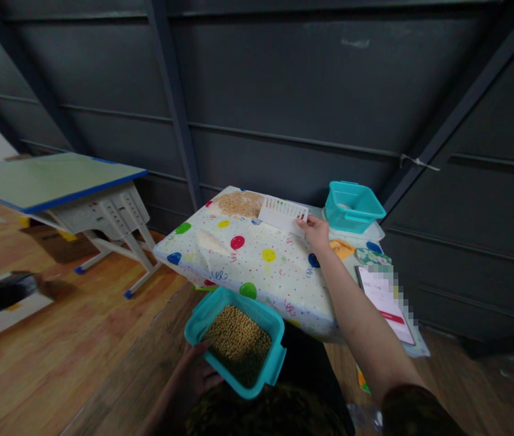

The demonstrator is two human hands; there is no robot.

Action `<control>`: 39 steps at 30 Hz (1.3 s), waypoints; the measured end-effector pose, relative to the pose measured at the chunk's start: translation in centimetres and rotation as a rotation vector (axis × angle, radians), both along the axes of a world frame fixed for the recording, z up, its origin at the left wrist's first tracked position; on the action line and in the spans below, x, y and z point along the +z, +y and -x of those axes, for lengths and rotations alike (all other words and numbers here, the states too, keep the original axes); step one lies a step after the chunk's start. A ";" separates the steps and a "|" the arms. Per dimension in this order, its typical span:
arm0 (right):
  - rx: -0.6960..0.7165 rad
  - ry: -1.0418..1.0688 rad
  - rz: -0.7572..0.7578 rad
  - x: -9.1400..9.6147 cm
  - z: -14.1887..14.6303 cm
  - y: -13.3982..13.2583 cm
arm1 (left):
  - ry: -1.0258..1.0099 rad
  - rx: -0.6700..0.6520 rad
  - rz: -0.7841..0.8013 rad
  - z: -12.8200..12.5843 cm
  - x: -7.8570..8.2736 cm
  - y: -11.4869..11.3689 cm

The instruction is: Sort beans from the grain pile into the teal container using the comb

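My left hand [200, 369] grips the near left rim of a teal plastic tub [279, 330], held over my lap below the table edge. Inside the tub lie soybeans [237, 333], the nearer part in shadow. My right hand [315, 231] reaches across the table, its fingers pinching the right end of a white slotted plastic piece [279, 219]. This piece stands tilted on the cloth beside a spread heap of tan beans or grain [241, 203]. A small pile of white grains [211, 242] lies nearer the left edge.
A balloon-print tablecloth [275, 272] covers the table. At its back right stands another teal tub [359, 221]. A phone [387, 303] and an orange cloth-like thing [341, 249] lie along the right side. Further left is a desk [57, 178] with blue edging; a dark wall [284, 91] rises behind.
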State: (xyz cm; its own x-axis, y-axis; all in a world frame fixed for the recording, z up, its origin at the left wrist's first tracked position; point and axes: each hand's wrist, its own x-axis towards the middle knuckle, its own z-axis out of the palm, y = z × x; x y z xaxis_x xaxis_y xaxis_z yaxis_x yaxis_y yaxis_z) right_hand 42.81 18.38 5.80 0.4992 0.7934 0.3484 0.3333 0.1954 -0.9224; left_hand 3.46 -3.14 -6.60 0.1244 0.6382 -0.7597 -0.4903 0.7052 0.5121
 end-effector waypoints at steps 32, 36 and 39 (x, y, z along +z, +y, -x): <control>0.071 -0.160 0.012 -0.9 0.6 0.2 | 0.006 -0.071 -0.063 0.4 -0.8 0.1; 0.121 -0.156 0.033 -0.8 1.0 0.0 | -0.003 -0.084 -0.075 0.6 -0.9 0.0; 0.098 -0.148 0.012 -0.9 1.3 0.1 | -0.038 -0.099 -0.092 0.7 -1.0 -0.1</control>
State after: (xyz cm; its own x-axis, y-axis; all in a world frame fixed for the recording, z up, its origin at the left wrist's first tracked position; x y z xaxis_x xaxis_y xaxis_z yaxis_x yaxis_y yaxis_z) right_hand 41.47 18.48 4.90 0.3633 0.8403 0.4023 0.4458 0.2224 -0.8671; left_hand 2.73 -3.23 -7.59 0.2179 0.6884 -0.6919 -0.4410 0.7019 0.5594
